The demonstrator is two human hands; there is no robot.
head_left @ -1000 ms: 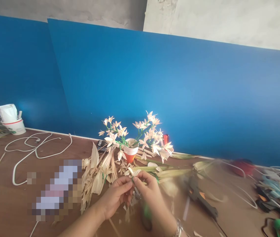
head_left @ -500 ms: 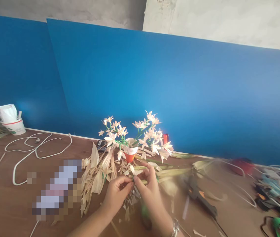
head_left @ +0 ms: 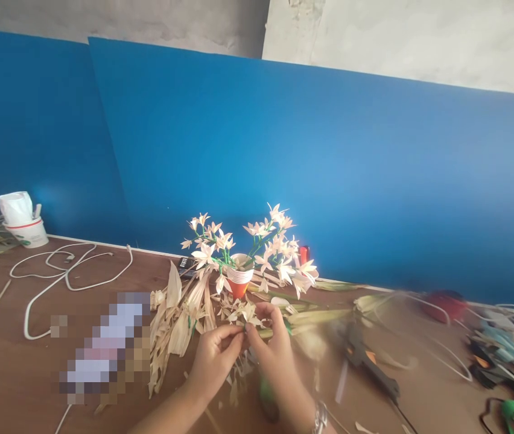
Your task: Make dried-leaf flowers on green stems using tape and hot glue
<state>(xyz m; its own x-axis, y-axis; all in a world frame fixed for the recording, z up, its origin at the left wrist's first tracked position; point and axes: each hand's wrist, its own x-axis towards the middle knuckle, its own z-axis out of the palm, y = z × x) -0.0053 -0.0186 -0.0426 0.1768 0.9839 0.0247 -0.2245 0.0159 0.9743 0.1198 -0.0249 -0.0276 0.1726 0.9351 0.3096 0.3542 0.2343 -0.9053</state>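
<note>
My left hand [head_left: 214, 360] and my right hand [head_left: 275, 355] meet low in the middle of the view, fingertips pinched together on a small cream straw flower [head_left: 244, 313] with a green stem. Just behind them an orange and white paper cup [head_left: 239, 281] holds two sprays of finished cream flowers [head_left: 279, 244] on green stems. Dried pale leaf strips [head_left: 180, 319] lie on the brown table [head_left: 8, 374] beside my left hand. A watch shows on my right wrist.
A black glue gun [head_left: 368, 361] lies to the right with white cables. A red spool [head_left: 442, 304] and teal tools [head_left: 508, 349] sit far right. A white cord [head_left: 69, 274] loops at left near a paper cup with tissue [head_left: 22, 220]. A blue board [head_left: 329, 163] stands behind.
Both hands have shifted slightly up and away from me, keeping their pinch on the small flower, which now stands a little higher between the fingertips.
</note>
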